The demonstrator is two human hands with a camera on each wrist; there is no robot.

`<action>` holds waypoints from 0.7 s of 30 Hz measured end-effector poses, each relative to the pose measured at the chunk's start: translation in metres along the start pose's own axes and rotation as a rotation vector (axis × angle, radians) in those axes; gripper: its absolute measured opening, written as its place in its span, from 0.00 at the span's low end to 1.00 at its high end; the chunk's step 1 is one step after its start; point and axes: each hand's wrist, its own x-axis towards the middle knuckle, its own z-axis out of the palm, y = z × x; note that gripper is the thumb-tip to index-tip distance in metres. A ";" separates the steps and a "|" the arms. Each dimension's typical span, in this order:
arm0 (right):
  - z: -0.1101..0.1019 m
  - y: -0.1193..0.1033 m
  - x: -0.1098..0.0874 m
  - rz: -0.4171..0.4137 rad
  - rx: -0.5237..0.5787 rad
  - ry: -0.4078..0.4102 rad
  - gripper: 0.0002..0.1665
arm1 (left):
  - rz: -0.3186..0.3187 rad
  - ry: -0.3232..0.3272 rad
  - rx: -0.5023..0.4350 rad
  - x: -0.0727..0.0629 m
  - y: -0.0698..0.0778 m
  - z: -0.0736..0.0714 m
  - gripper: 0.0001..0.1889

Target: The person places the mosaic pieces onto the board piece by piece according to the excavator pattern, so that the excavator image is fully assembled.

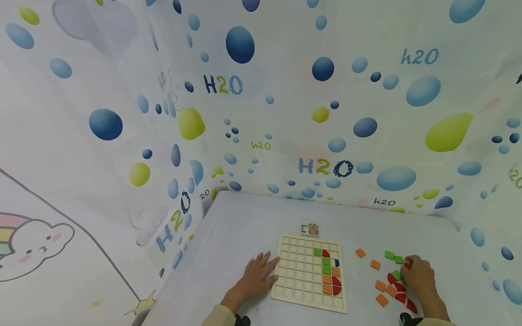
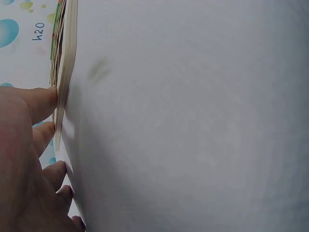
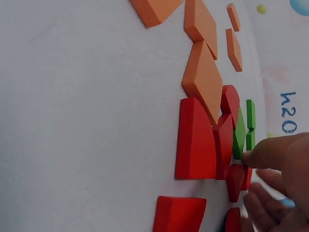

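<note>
A square wooden grid board (image 1: 294, 268) lies on the table, with several green, orange, red and blue pieces in its right-hand cells. My left hand (image 1: 258, 275) has its fingers spread, and thumb and fingertips touch the board's left edge; the left wrist view shows them at the pale board rim (image 2: 69, 53). To the right of the board, my right hand (image 1: 420, 277) reaches into the loose pieces. Its fingertips pinch a small red piece (image 1: 407, 266), partly hidden by the fingers. Beside its thumb, in the right wrist view, stands a green piece (image 3: 238, 137).
A small patterned card (image 1: 310, 228) lies just beyond the board. Loose orange squares (image 1: 380, 285), green squares (image 1: 389, 255) and red curved pieces (image 1: 411, 307) are scattered right of the board. Printed fabric walls (image 1: 281, 122) rise behind and beside the white table (image 1: 240, 226).
</note>
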 end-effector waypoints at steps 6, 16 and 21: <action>-0.001 -0.001 -0.005 0.145 0.024 -0.009 0.25 | -0.003 0.001 0.001 0.001 0.000 0.000 0.31; -0.003 0.000 -0.008 0.083 0.032 -0.010 0.27 | -0.006 -0.003 0.012 0.000 0.002 -0.001 0.31; -0.004 -0.001 -0.009 0.061 0.029 0.009 0.23 | -0.008 -0.001 0.019 0.001 0.002 0.000 0.31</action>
